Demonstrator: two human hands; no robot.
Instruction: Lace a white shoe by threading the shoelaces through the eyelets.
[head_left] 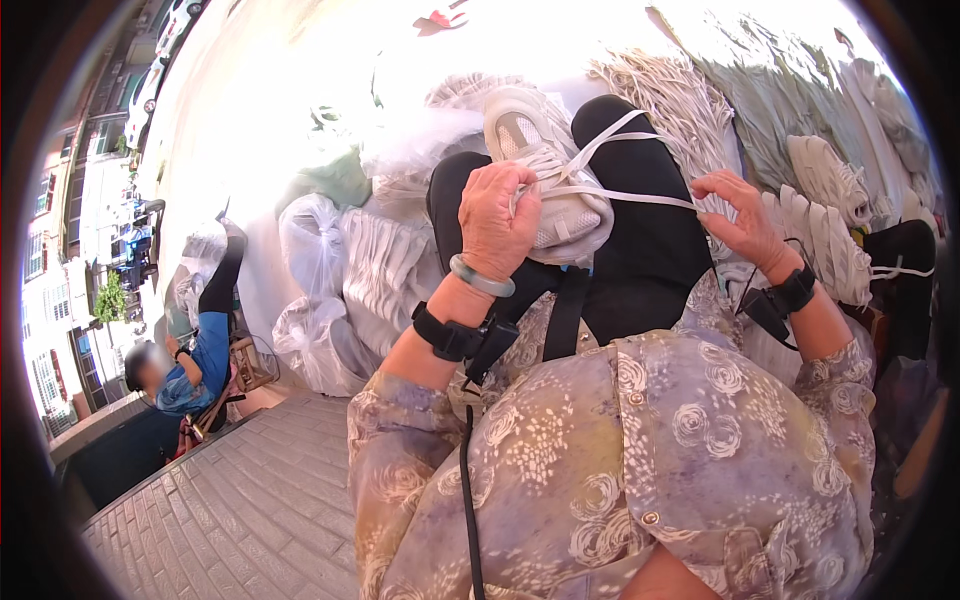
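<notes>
A white and beige sneaker [571,226] rests across my lap on my black-clad thighs, its toe away from me and its mesh showing. My left hand [497,222] is closed at the left side of the shoe, its fingertips at the crossing laces. To the right of the shoe, my right hand [742,222] is raised with thumb and forefinger pinched on a white shoelace [648,199]. That lace stretches taut from the shoe to my right fingers. Another strand loops over my right knee. What lies inside the left fingers is partly hidden.
White sneakers [828,235] are stacked at the right. A bundle of pale laces [675,95] lies beyond my knees. Clear plastic bags [312,240] and pale shoes are heaped at the left. Another person [205,365] in blue sits farther left, beside grey paving [260,490].
</notes>
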